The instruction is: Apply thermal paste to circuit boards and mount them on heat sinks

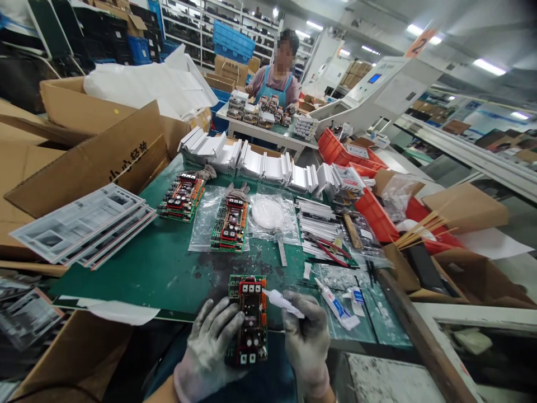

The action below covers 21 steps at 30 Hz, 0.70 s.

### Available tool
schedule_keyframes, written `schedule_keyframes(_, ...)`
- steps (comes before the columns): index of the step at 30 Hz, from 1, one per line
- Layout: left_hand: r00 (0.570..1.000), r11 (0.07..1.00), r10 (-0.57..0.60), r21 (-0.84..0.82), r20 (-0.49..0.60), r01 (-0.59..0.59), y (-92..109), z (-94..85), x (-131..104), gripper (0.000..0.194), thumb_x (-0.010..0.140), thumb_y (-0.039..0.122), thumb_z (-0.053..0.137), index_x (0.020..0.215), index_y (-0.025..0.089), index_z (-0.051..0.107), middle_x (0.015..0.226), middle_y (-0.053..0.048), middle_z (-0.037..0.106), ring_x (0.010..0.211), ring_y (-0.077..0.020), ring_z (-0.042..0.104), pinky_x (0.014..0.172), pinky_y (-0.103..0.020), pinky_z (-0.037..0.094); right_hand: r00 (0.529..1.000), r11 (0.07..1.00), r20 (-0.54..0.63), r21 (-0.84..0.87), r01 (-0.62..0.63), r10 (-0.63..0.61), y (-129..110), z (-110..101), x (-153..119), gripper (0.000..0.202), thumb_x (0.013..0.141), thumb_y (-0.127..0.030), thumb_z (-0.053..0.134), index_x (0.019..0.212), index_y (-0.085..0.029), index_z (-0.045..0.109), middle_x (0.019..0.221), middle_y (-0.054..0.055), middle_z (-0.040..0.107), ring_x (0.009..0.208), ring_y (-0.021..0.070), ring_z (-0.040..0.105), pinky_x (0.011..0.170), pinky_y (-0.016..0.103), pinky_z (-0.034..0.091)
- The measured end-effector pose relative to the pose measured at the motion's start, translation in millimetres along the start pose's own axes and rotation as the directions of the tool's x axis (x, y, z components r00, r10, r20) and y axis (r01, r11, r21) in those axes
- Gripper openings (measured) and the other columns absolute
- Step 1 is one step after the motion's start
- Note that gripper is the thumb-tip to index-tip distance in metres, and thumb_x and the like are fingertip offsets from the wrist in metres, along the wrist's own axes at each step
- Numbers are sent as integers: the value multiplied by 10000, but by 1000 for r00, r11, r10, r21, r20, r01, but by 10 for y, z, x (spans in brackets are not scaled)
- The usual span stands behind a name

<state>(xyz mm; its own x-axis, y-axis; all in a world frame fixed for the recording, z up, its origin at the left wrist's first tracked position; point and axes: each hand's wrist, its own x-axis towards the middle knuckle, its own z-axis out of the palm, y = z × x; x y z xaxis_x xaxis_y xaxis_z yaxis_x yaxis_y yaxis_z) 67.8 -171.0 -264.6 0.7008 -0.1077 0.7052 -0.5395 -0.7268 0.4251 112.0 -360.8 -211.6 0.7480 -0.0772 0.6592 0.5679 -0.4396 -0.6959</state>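
Observation:
Both hands wear grey-white stained gloves. My left hand [213, 341] lies against the left side of a circuit board [251, 319] at the table's front edge, its fingers reaching over the board and its thumb hidden. My right hand [308, 336] is closed round a white tube [283, 304], whose narrow tip points left at the board's upper right corner. Whether tip and board touch, I cannot tell. Further back on the green table [168, 280] are stacked circuit boards [229, 224] on a plastic bag and another stack [182, 196] to their left.
White metal profiles [251, 163] line the table's back. Red-handled pliers [331, 250], a steel ruler [281, 250] and a blue-white tube [338, 305] lie right of centre. Grey panels [84, 224] overhang the left edge. Beyond, a person [274, 81] in a blue apron stands at another table.

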Motion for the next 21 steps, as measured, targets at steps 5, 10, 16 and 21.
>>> schedule_keyframes(5, 1000, 1000, 2, 10, 11, -2, 3, -10, 4, 564, 819, 609, 640, 1218, 211, 613, 1149, -56, 711, 1217, -241, 586, 1231, -377, 204, 997, 997, -16, 28, 76, -76, -13, 3, -172, 76, 970, -240, 590, 1046, -246, 598, 941, 32, 707, 836, 160, 701, 680, 265, 603)
schedule_keyframes(10, 999, 1000, -19, 20, 38, 18, 9, -18, -12, 568, 793, 547, 673, 1244, 212, 588, 1150, -66, 709, 1202, -257, 600, 1221, -408, 233, 951, 958, 148, -43, 282, -273, -134, 32, -91, 134, 953, -178, 587, 1069, -240, 614, 926, 63, 723, 695, 164, 663, 579, 287, 557)
schedule_keyframes(16, 999, 993, 44, 111, 11, -45, 26, -10, 41, 431, 818, 357, 584, 1210, 177, 585, 1094, -82, 724, 1127, -246, 645, 1200, -401, 275, 776, 804, 353, -101, 586, -522, -411, 209, 84, 212, 955, -78, 471, 945, -162, 665, 839, 77, 745, 646, 162, 645, 520, 307, 487)
schedule_keyframes(21, 997, 986, 67, 153, -29, -62, 51, 2, 73, 437, 830, 333, 550, 1208, 114, 577, 1087, -134, 710, 1118, -258, 645, 1189, -411, 300, 765, 784, 369, -135, 605, -528, -500, 330, 128, 258, 961, -76, 455, 887, -158, 688, 861, 76, 753, 616, 156, 629, 498, 317, 480)
